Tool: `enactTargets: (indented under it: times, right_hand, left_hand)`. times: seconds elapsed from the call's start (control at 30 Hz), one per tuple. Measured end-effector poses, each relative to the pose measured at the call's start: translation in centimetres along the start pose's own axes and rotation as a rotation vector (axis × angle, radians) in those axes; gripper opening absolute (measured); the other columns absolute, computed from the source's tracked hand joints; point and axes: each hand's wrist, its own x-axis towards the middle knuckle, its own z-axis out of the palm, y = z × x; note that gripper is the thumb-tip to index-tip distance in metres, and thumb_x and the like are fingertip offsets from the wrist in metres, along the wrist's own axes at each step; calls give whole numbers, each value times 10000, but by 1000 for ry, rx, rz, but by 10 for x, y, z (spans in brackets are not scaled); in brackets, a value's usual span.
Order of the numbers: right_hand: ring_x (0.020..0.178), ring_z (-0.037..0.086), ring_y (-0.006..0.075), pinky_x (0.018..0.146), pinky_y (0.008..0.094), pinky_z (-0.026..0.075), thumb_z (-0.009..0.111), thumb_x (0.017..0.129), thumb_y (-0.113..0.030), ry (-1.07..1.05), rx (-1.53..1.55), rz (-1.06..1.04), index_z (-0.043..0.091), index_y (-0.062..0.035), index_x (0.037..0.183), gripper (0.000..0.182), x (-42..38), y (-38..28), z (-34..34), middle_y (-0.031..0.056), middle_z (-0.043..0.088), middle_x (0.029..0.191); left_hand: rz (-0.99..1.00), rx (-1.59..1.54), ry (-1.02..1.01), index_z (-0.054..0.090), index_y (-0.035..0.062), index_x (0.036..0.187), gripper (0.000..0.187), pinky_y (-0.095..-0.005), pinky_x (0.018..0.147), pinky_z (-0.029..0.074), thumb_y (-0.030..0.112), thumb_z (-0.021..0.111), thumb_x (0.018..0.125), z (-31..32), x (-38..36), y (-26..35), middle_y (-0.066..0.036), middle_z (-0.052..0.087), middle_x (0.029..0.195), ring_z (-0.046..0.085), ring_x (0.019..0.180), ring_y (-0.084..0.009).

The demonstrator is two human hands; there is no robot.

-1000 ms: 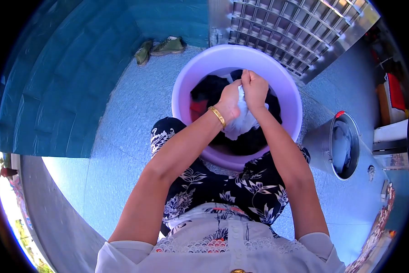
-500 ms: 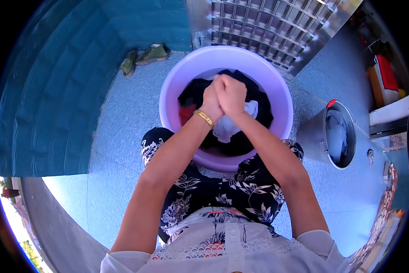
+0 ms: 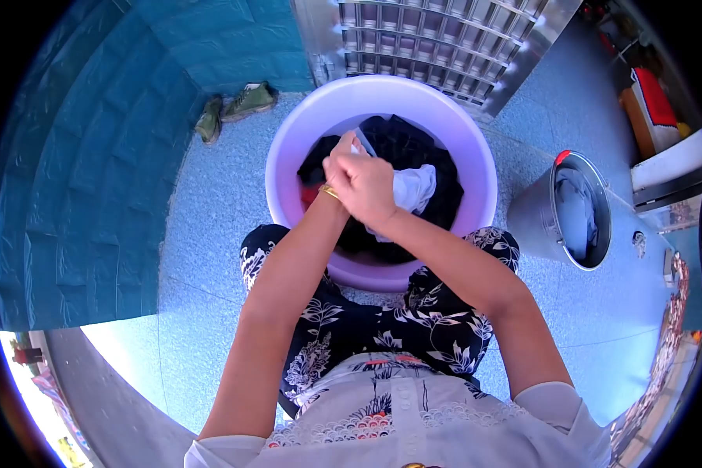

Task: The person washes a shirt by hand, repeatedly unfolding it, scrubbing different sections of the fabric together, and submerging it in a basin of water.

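Note:
A white garment (image 3: 414,188) is bunched up in my hands over a large purple basin (image 3: 292,129). My right hand (image 3: 364,185) is closed in a fist on the cloth and crosses in front of my left hand (image 3: 341,150). The left hand, with a gold bracelet at its wrist, is partly hidden; its fingers curl round a bit of the white cloth. Part of the garment hangs loose to the right of the fists. Dark clothes (image 3: 437,152) lie in the basin beneath, with a red patch of cloth (image 3: 310,195) at the left.
A metal bucket (image 3: 534,217) with light cloth inside stands right of the basin. Green shoes (image 3: 249,101) sit by the teal wall (image 3: 78,187). Behind the basin is a metal grille door (image 3: 437,47). My knees in patterned trousers (image 3: 390,327) flank the basin's near side.
My hands have shifted left and slightly down, and the right now lies across the left. More of the white garment shows beside them. The whole view has tilted slightly.

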Motion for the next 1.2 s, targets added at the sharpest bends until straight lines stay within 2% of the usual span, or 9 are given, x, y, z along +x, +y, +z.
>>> enactTargets:
  times: [0.37,0.43,0.47,0.57,0.6,0.8,0.87,0.97,1.2]
  right_hand:
    - [445,494,296,441,353,379,534,762,-184,132,-1,211,499,-29,535,277,19,42,-2,153,468,487]
    - [458,499,295,444,354,381,559,734,-172,50,43,17,486,-40,534,251,2,6,-3,151,480,514]
    - [462,495,287,441,345,383,571,716,-161,18,7,-123,476,-43,541,231,-5,-2,-2,148,492,547]
    - [497,525,296,441,374,402,563,693,-170,34,99,-31,477,-63,510,228,9,31,-3,121,502,521]
    - [491,520,303,438,377,400,552,705,-180,77,47,38,480,-49,516,241,20,52,-7,134,507,534]
    - [440,485,277,459,343,371,503,797,-281,128,-24,410,501,-25,534,367,52,85,-31,136,492,475]
    - [465,425,153,463,284,329,515,810,-344,143,716,938,487,-47,569,384,60,95,-39,33,450,503]
    - [538,364,72,475,244,301,527,806,-391,60,868,992,471,-61,622,382,61,90,-50,-25,401,586]
    - [683,449,73,602,224,356,603,764,-221,-579,531,641,580,-11,811,217,59,63,-76,-5,533,720]
  left_hand:
    - [-201,13,23,513,65,832,219,-305,636,451,211,353,859,8,6,-11,-52,559,781,553,725,-192]
    - [-47,-264,-745,481,90,754,174,-270,601,429,206,387,843,-36,28,-13,-27,516,713,521,664,-167]
    - [49,3,-108,436,105,703,163,-239,579,404,200,409,833,-11,10,-3,-11,468,676,480,616,-149]
    - [103,83,-484,476,98,751,139,-247,600,426,172,395,836,-21,12,-14,-20,509,724,518,668,-150]
    - [-102,202,199,517,78,809,178,-277,639,453,189,382,846,34,-13,-8,-42,557,783,555,735,-160]
    - [-250,52,-125,509,36,977,320,-301,694,457,310,525,812,64,-29,11,-52,574,854,569,765,-170]
    - [14,458,-158,503,35,964,339,-289,694,446,311,575,781,62,-27,10,-42,563,837,555,753,-150]
    - [313,1028,-206,504,40,890,336,-240,672,414,248,690,702,56,-21,15,-12,526,786,500,724,-83]
    - [338,268,-169,461,115,739,142,-244,623,428,167,583,790,52,-20,32,19,504,717,519,704,-90]
